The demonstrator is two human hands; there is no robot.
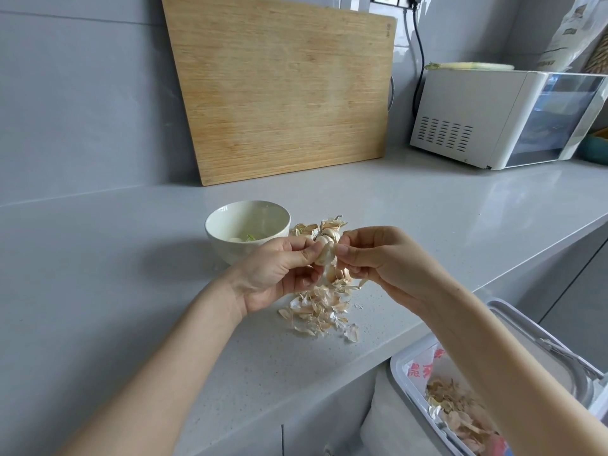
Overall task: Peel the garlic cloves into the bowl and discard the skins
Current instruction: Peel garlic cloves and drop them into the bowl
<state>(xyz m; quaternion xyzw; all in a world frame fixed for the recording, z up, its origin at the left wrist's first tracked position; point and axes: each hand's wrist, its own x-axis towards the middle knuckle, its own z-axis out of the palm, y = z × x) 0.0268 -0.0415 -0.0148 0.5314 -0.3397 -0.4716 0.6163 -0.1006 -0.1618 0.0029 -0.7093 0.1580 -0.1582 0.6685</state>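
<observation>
Both hands meet at the middle of the frame over the grey counter [131, 258]. The left hand [279, 271] curls its fingers round a garlic head [325, 253], thumb pressed on its near face, while the right hand [378, 258] pinches the head's right side between thumb and forefinger. The garlic sits right between the two sets of fingertips, with loose cloves hanging just below the grip. Directly under it lies a heap of skins [320, 311] on the counter. Just left of the hands and a little higher in the frame stands a white bowl [214, 222] with a peeled clove [235, 239] inside (something green beside it, too small to tell). A lined bin [398, 360] at the lower right holds more skins.
</observation>
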